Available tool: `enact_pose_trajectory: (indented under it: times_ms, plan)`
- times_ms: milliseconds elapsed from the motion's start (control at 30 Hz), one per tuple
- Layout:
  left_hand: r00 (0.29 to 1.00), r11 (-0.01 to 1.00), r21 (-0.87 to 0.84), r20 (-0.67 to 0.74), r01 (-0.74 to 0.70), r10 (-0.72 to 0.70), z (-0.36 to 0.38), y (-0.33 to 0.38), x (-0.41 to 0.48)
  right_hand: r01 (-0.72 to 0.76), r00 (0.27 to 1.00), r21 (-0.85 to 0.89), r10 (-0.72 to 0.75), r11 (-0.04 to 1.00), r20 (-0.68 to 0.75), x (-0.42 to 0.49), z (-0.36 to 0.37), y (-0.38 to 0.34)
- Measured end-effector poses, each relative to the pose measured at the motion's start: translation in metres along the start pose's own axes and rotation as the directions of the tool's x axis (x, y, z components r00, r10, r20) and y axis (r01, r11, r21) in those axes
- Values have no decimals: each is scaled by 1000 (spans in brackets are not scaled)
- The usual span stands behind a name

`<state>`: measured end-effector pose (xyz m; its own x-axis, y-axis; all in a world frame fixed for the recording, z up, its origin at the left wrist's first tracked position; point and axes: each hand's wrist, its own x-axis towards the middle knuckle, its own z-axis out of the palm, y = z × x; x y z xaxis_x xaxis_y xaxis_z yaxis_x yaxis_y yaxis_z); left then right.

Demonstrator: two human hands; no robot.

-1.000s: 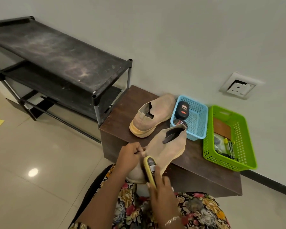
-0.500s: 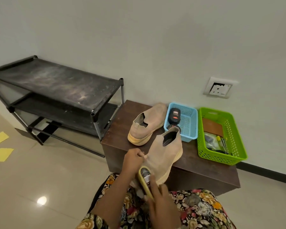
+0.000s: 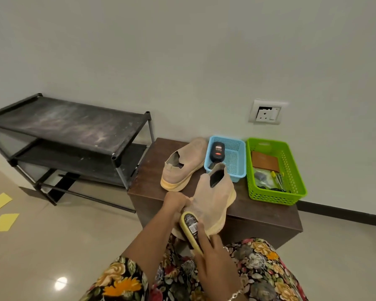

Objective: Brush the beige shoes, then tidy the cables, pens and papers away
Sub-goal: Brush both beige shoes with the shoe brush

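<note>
My left hand (image 3: 175, 203) grips the toe end of a beige shoe (image 3: 213, 198), which is tilted over the front edge of the brown cabinet (image 3: 258, 213). My right hand (image 3: 215, 255) holds a yellow shoe brush (image 3: 190, 229) with a black label against the shoe's toe. The second beige shoe (image 3: 182, 166) lies on the cabinet top behind. A green basket (image 3: 295, 183) at the right holds a brown paper, pens and dark cables.
A blue basket (image 3: 239, 148) with a black polish bottle (image 3: 217, 151) sits between the shoe and the green basket. A black shoe rack (image 3: 74, 135) stands to the left. Yellow papers (image 3: 2, 211) lie on the tiled floor. A wall socket (image 3: 267, 111) is above the baskets.
The view has tilted up and back, showing more wall. Both hands stay on the shoe and brush; the brush has shifted slightly along the toe.
</note>
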<state>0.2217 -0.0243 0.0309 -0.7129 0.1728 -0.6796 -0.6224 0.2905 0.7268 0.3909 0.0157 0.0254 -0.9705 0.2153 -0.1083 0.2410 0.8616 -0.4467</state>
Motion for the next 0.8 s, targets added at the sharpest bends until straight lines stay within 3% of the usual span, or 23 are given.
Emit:
enact_pose_trajectory:
  times_ms: [67, 200, 333, 467, 500, 600, 633, 800]
  plan:
    - [1000, 999, -20, 15, 27, -27, 3, -1, -1, -16, 999, -56, 14, 998, -28, 7, -6, 18]
    - [997, 998, -19, 28, 68, -67, 8, -7, 0, -217, 976, -93, 216, 972, -26, 39, -23, 58]
    - [997, 996, -44, 23, 75, -74, 6, -1, 1, -26, 999, -81, 28, 996, 16, 22, -12, 29]
    - [997, 997, -20, 27, 71, -70, 1, 3, 2, 155, 981, -241, -178, 958, -78, 12, -14, 25]
    - [997, 997, -10, 26, 73, -73, 1, 3, 3, 149, 983, -267, -173, 952, -67, 20, -18, 36]
    - [997, 996, 48, 2, 72, -73, 6, -1, 8, -87, 995, -187, 96, 978, 37, 43, -37, 65]
    - [998, 997, 56, -5, 60, -59, 8, -2, 10, -106, 994, -175, 111, 979, 23, 46, -35, 66]
    - [998, 978, 201, -3, -64, 66, 0, 2, 20, 162, 985, -53, -157, 985, 76, 23, -2, 35]
